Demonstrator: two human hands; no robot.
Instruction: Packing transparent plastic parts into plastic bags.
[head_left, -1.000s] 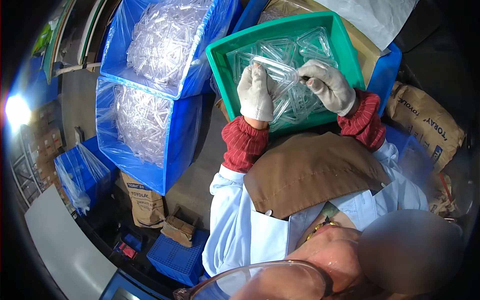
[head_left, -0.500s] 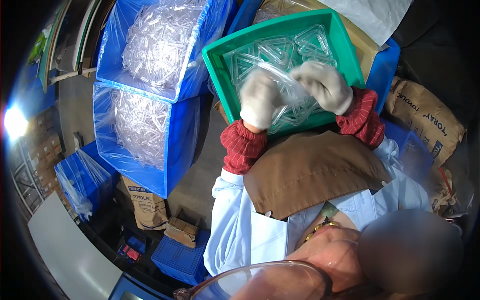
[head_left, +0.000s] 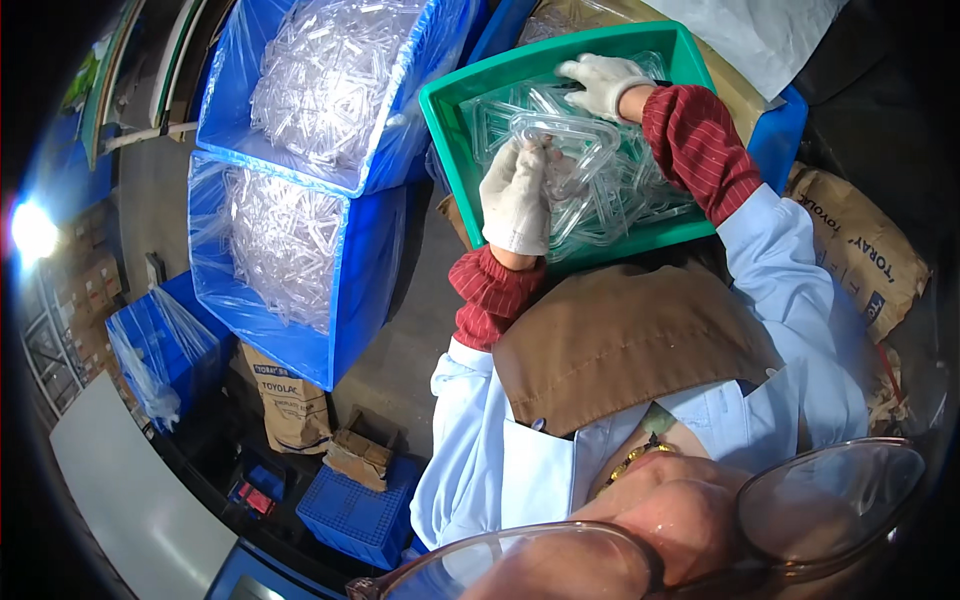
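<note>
Two large blue bins, the upper one (head_left: 396, 162) and the lower one (head_left: 366, 280), stand side by side, lined with transparent film and heaped with clear plastic pieces. Near the lower bin is a smaller blue bin (head_left: 185, 335) draped in clear film, and close by stands a brown paper sack (head_left: 288, 410). A torn cardboard box (head_left: 358, 459) rests on a blue plastic crate (head_left: 358, 515). A pale curved-looking panel (head_left: 140, 490) spans the lower left, with stacked cartons (head_left: 95, 300) and a glaring lamp (head_left: 35, 232) beyond. At right lies another brown sack (head_left: 865, 255); a whitish sheet (head_left: 755, 35) hangs over the top edge.
</note>
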